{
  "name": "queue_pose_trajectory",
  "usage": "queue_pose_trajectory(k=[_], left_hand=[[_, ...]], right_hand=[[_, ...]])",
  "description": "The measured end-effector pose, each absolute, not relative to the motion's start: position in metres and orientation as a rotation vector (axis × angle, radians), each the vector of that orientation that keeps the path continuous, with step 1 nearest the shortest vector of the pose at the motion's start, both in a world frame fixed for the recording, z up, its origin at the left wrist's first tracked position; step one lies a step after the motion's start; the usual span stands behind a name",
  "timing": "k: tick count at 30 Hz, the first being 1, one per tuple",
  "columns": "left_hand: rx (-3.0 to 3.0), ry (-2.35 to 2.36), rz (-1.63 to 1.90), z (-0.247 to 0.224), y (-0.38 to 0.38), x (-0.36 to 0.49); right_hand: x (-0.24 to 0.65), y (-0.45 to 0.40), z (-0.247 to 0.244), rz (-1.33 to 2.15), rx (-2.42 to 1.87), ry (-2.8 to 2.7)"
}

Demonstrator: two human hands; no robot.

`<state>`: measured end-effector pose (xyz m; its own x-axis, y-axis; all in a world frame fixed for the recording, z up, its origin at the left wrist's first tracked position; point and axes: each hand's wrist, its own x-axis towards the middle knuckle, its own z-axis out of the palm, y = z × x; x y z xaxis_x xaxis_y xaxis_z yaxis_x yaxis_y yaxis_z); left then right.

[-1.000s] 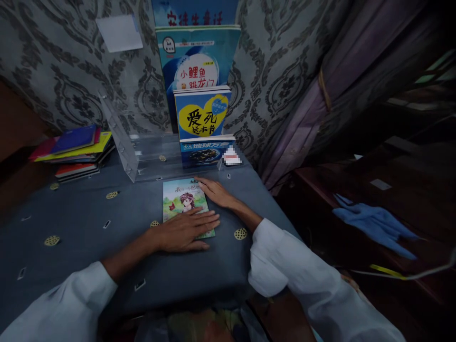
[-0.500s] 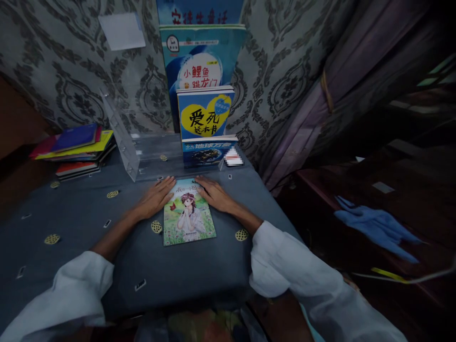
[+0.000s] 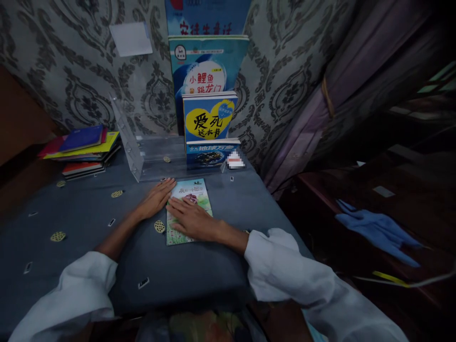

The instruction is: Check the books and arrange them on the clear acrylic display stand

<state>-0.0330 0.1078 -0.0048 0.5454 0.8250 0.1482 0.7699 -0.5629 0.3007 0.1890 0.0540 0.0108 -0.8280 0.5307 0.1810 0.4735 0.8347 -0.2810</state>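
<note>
A thin book [image 3: 183, 190] with a green and light-blue illustrated cover lies flat and closed on the grey-blue tablecloth [image 3: 181, 275]. My left hand [image 3: 156, 197] rests at its upper left edge, fingers stretched out. Across the middle of the cover lies my right hand [image 3: 192, 219], flat with its fingers spread, hiding most of the drawn figure. Behind the book stands a clear stepped rack [image 3: 131, 152]; upright books, among them one with a yellow heart [image 3: 210, 118], fill its right side.
Colourful books and folders [image 3: 83, 145] are stacked at the back left. A small white item [image 3: 235, 161] sits right of the rack. Patterned curtain hangs behind. Right of the table, a blue cloth [image 3: 377, 230] lies on a dark surface.
My right hand has moved from the book's upper right corner down and left onto the cover. My left hand remains at the upper left edge. The view has shifted slightly.
</note>
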Motion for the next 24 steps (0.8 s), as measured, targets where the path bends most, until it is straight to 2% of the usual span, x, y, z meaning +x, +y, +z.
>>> queue_pose_trajectory(k=[8,24], left_hand=[[2.573,1.371,0.405,-0.007,0.108,-0.033],[2.583,1.356,0.378,-0.005,0.108,-0.033]], right_hand=[[0.199,0.003,0.015,0.356,-0.451,-2.868],[0.265,-0.011,0.013,0.566,-0.712,-2.744]])
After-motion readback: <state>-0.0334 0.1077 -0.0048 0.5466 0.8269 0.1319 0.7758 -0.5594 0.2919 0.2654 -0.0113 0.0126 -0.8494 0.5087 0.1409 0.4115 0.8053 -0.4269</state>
